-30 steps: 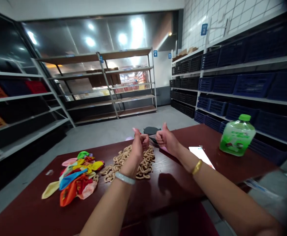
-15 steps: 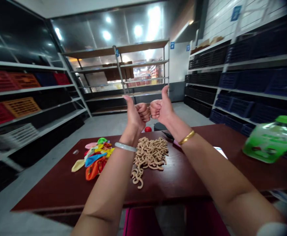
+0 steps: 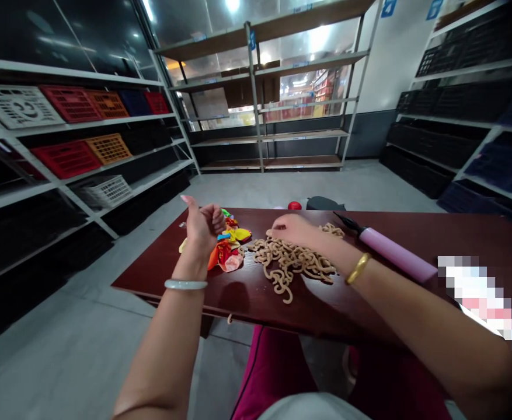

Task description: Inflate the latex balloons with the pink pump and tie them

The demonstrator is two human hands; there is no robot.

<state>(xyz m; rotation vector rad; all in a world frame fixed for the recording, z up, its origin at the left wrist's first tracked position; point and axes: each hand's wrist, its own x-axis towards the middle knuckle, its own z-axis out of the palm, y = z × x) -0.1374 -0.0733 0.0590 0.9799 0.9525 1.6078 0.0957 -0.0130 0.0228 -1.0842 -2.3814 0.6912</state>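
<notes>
My left hand [image 3: 204,226] is raised in front of the colourful limp balloons [image 3: 226,254], fingers curled into a fist with the thumb pointing up. Nothing shows in it. A pale bangle circles that wrist. Over the far left part of a heap of tan, curved, worm-like pieces [image 3: 293,259], my right hand [image 3: 297,228] is bent down with its fingers drawn together. Its fingertips are partly hidden, so whether it grips a piece does not show. A gold bangle is on the right wrist. Both balloons and heap lie on the dark red table [image 3: 150,274].
Right of the heap lies a pink pump-like cylinder [image 3: 398,254] with a black nozzle. A blurred-out white object [image 3: 479,297] is at the table's right. Beyond the far edge show a red round thing [image 3: 295,205] and a dark seat-like shape [image 3: 324,203]. Shelves with crates [image 3: 69,158] line the room.
My two thumbs-up fists have parted. The right hand has dropped onto the tan heap; the left stays thumb-up, now farther left. The view has tilted down, and the green jug is out of sight.
</notes>
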